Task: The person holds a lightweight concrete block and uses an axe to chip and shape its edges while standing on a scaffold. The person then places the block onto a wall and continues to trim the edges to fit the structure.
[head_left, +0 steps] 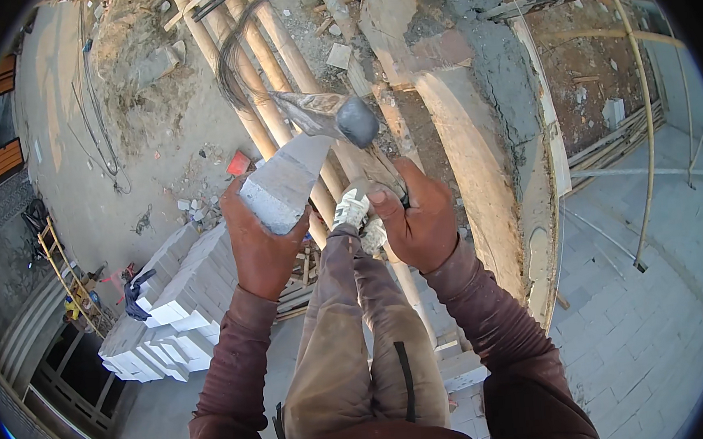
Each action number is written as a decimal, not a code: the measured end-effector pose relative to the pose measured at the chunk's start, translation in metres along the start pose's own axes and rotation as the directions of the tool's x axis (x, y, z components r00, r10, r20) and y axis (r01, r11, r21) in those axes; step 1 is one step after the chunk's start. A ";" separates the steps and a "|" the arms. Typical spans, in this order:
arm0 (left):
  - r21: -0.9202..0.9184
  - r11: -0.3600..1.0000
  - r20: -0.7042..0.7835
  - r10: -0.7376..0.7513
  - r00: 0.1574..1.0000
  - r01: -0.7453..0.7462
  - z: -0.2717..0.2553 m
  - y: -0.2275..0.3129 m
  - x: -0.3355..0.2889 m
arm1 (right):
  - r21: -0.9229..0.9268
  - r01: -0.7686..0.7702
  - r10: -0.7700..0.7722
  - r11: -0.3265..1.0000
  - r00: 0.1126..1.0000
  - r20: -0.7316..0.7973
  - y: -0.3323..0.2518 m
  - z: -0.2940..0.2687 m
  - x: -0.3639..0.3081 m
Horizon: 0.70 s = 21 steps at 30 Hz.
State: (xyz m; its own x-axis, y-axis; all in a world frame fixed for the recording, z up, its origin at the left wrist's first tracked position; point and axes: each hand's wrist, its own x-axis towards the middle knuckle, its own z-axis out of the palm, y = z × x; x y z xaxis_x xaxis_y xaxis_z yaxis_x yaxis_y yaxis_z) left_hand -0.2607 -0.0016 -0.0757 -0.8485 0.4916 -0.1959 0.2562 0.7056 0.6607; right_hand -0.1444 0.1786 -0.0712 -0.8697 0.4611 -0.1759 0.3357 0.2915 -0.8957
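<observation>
My left hand is closed around the near end of a pale grey, light concrete block, which tilts up and away from me. In my right hand is the wooden handle of a hammer. Its head has a dark rounded end, and a flat metal blade flares to the left over the far end of the block. I cannot tell whether blade and block touch. Below my hands are my legs and a white shoe near the wooden poles.
A stack of white blocks stands at left. To the right runs a wall top with grey mortar. Coiled wire lies across the poles. A red piece and rubble lie on the ground, and a thin upright pole stands far right.
</observation>
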 end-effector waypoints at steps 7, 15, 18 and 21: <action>0.056 0.995 0.015 0.087 0.996 -0.088 0.005 -0.006 -0.001 | -0.245 -0.124 0.161 0.962 0.977 0.140 0.049 0.018 -0.010; 0.056 0.995 0.041 0.075 0.996 -0.077 0.003 0.011 0.002 | -0.154 0.085 -0.090 0.984 0.996 -0.025 0.033 0.029 0.005; 0.064 0.997 0.046 0.034 0.998 -0.037 0.006 0.004 -0.014 | -0.315 -0.171 0.239 0.934 0.952 0.193 0.030 0.034 0.015; 0.041 0.999 0.018 -0.012 1.000 0.011 0.003 -0.004 -0.010 | -0.226 -0.046 0.068 0.973 0.994 0.090 0.003 0.026 0.023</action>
State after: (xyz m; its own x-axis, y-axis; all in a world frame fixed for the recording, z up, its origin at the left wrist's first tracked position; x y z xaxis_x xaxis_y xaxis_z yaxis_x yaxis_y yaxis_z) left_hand -0.2519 -0.0084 -0.0786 -0.8427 0.4927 -0.2169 0.2656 0.7310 0.6286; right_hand -0.1729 0.1686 -0.0884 -0.8740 0.4026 -0.2720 0.4483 0.4520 -0.7712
